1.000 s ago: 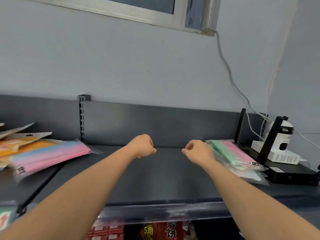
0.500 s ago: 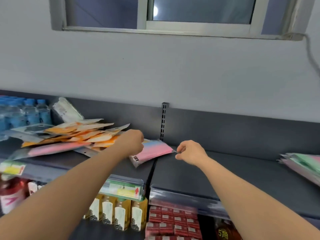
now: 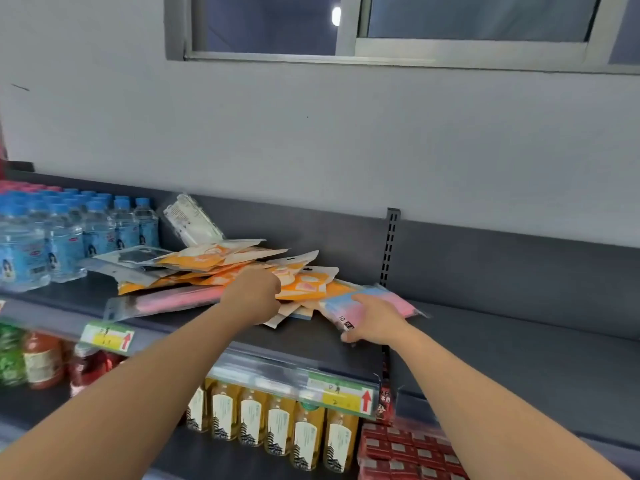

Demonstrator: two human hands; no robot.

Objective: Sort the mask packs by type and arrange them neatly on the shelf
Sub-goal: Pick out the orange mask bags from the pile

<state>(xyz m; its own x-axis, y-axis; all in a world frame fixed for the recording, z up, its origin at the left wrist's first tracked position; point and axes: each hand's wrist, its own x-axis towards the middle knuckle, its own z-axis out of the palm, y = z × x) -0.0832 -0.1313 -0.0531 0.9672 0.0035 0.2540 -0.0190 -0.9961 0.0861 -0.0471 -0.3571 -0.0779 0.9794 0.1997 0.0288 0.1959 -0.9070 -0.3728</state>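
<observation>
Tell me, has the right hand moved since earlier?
Yes. The right hand moved left, from right of the slotted upright onto the pink-and-blue mask pack.

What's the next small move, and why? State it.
Probably slide the pink-and-blue pack right onto the neighbouring shelf section: the right hand rests on it at the mixed pile's edge, while the left hand rests on the orange packs.
</observation>
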